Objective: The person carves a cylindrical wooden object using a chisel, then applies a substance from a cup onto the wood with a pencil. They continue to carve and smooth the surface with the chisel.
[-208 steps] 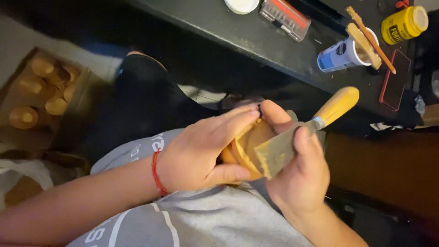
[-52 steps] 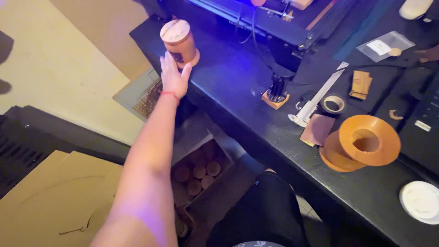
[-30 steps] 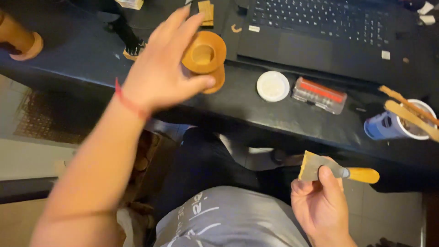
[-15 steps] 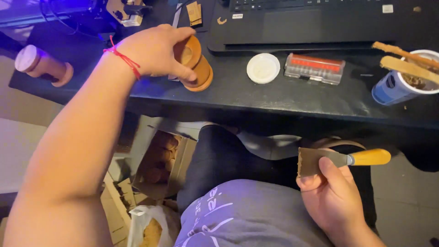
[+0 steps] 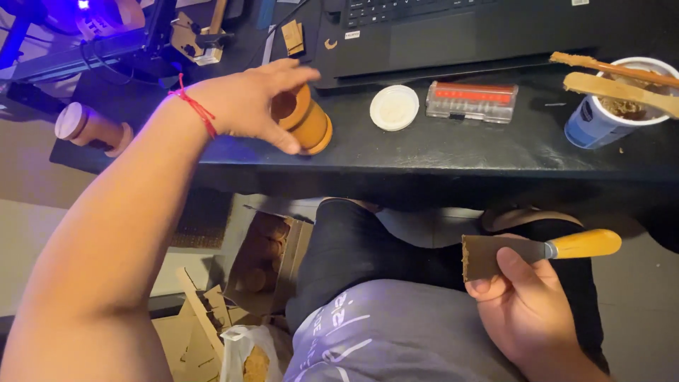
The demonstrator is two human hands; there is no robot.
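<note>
My left hand (image 5: 244, 102) reaches over the black desk (image 5: 453, 152) and closes around an orange-brown wooden spool (image 5: 305, 120) lying near the front edge. A red string is tied round that wrist. My right hand (image 5: 527, 301) rests low over my lap, gripping a putty knife (image 5: 537, 251) with a yellow handle and a paste-smeared blade pointing left. A second, pale-topped wooden spool (image 5: 88, 127) stands at the desk's left end.
On the desk are a white round lid (image 5: 394, 107), a clear box with red contents (image 5: 472, 101), a blue-and-white cup (image 5: 614, 102) holding wooden sticks, and a laptop (image 5: 453, 28). A machine with a blue light (image 5: 106, 35) sits at the far left. A cardboard box (image 5: 265, 258) lies on the floor.
My left hand set one spool at the desk's left end, then swung right onto the orange spool. The view tilted down; the right hand with the putty knife stayed over my lap.
</note>
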